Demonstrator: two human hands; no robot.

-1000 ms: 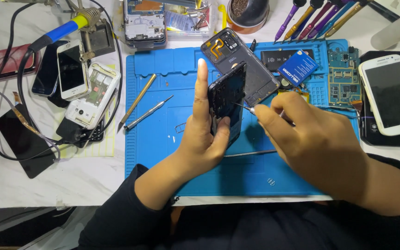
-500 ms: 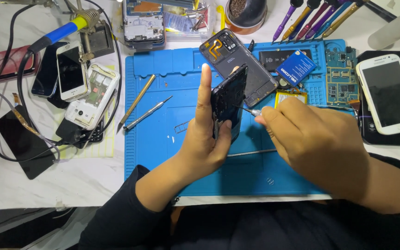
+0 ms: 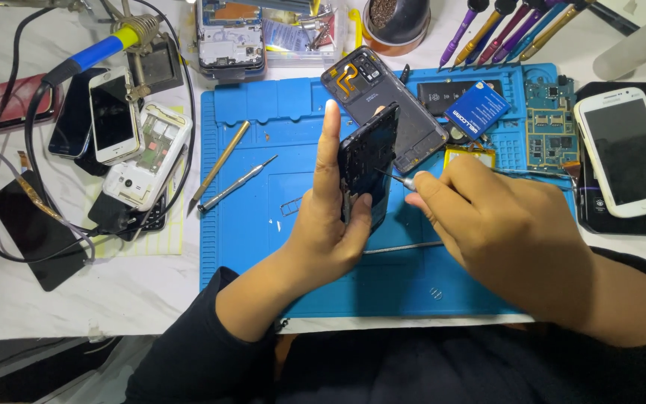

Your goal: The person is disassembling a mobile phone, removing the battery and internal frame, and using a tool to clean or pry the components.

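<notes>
Black plastic and bare circuitry make up the opened phone body [image 3: 368, 166], which is held upright on its edge above the middle of the blue work mat [image 3: 263, 247]. It is clamped by the left hand [image 3: 328, 232], the thumb pressed to its lower edge and the forefinger laid straight up along its side. A thin metal screwdriver [image 3: 394, 178] is pinched between the closed fingertips of the right hand [image 3: 502, 224], and its tip is set against the phone's inner face.

A slip is judged the chief risk: since the phone is gripped only along its narrow edges, a hard push from the tool could twist it out of the hold, or the tip could skate across the board and scratch a part. Any screw freed at this angle (none can be made out) could drop onto the mat and be lost among the clutter.

Just behind, a detached back cover [image 3: 398, 120] lies flat, with a blue battery [image 3: 477, 108] beside it. A second screwdriver [image 3: 237, 183] and a brass-coloured tool [image 3: 220, 166] lie on the mat to the left, well apart from the hands.
</notes>
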